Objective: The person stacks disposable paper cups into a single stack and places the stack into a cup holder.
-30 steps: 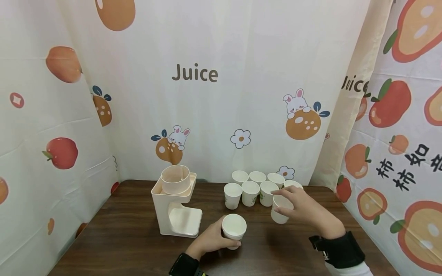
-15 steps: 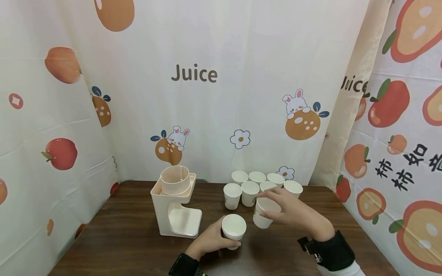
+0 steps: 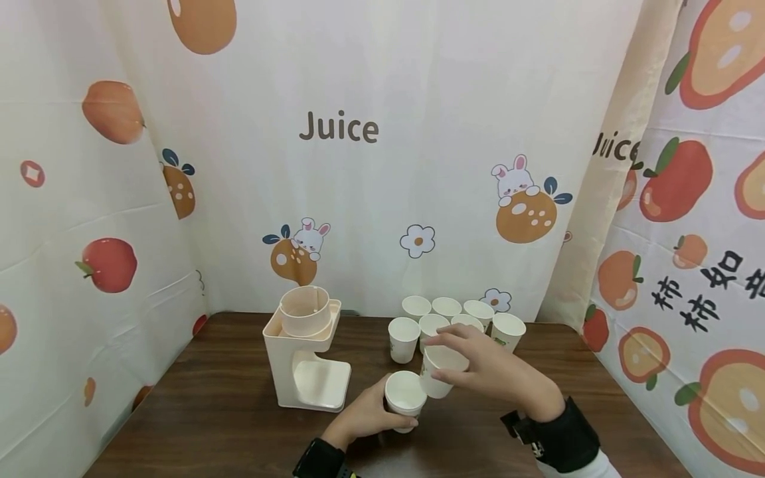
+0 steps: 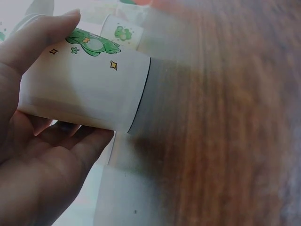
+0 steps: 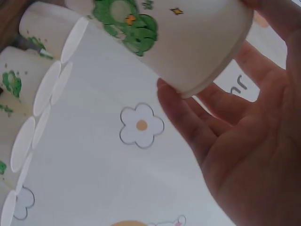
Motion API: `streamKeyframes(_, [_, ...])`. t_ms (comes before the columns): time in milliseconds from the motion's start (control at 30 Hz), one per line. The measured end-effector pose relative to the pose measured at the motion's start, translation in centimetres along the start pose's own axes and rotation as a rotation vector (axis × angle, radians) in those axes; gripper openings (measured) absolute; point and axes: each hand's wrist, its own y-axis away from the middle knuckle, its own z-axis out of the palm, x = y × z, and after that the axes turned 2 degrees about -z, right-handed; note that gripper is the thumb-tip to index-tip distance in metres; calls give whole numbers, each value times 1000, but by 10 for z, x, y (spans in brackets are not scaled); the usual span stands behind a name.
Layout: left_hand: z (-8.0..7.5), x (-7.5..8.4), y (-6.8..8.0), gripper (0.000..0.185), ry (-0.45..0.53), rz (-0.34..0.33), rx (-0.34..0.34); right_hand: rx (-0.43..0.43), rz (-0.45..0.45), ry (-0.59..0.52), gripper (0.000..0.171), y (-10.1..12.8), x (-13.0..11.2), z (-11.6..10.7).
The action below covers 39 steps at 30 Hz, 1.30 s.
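Note:
My left hand (image 3: 364,417) grips a white paper cup (image 3: 406,398) that stands on the dark wooden table (image 3: 197,411); the left wrist view shows its green print (image 4: 91,46). My right hand (image 3: 487,368) holds a second white cup (image 3: 441,372) by its rim, lifted just right of and slightly above the first, nearly touching it. In the right wrist view this cup (image 5: 188,40) shows a green frog print, with my fingers (image 5: 197,127) curled under its base.
Several more white paper cups (image 3: 445,318) stand in rows at the back of the table. A cream dispenser stand (image 3: 306,352) sits to the left. Printed fruit curtains (image 3: 358,166) close in the back and both sides.
My right hand has carried its cup leftward from beside the cup rows to right next to the cup in my left hand. The left hand and its cup stayed in place.

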Motion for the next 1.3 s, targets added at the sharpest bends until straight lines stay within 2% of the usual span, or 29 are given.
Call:
streamKeyframes(167, [1, 1, 0, 81, -8, -6, -1, 4, -21, -34, 41, -2, -4, 8])
streamKeyframes(500, [2, -1, -1, 78, -32, -14, 15, -14, -82, 55, 42, -17, -10, 22])
streamKeyframes(733, [2, -3, -1, 74, -20, 19, 17, -28, -92, 16, 39, -20, -6, 32])
streamKeyframes(1067, [2, -3, -1, 73, -3, 27, 3, -28, -156, 58, 38, -24, -1, 50])
streamKeyframes(1300, [2, -2, 1, 76, -7, 29, 15, -61, -141, 60, 37, -24, 4, 65])
